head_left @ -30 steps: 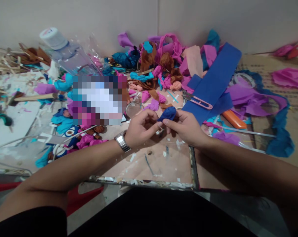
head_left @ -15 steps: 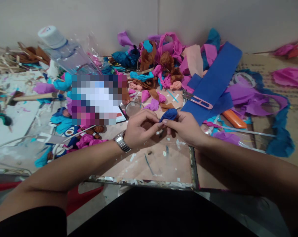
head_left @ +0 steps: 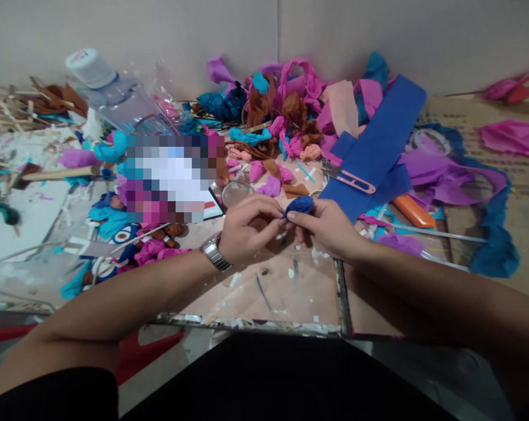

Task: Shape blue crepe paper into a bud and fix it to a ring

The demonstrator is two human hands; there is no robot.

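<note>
1. The blue paper bundle (head_left: 300, 205) was held up between the two hands, above the front part of the bench (head_left: 299, 298) and a little nearer the person than the pink-handled snips (head_left: 356, 180).
2. The right hand (head_left: 329, 228) had its grip clamped on the bundle, with the thumb along the near lower edge and the fingers behind. The left hand (head_left: 251, 228) had its grip pinched together at the narrow end; exactly how much paper lay between those fingertips could not be told.
3. The bundle looked very light and soft, a puffed, crinkled piece that would probably dent under firm pressure. Its matt surface did not suggest slipperiness, though thin paper like this would likely tear or lose its shape if pulled hard.
4. The gathered narrow end seemed the best place for a firm hold, the folds being tightest there; the rounded part called for a looser touch.
5. Its long axis ran mostly sideways, from the narrow end by the left fingertips to the full, rounded end towards the right hand. That rounded end pointed right and slightly away from the person, a little higher in view than the narrow one.
</note>
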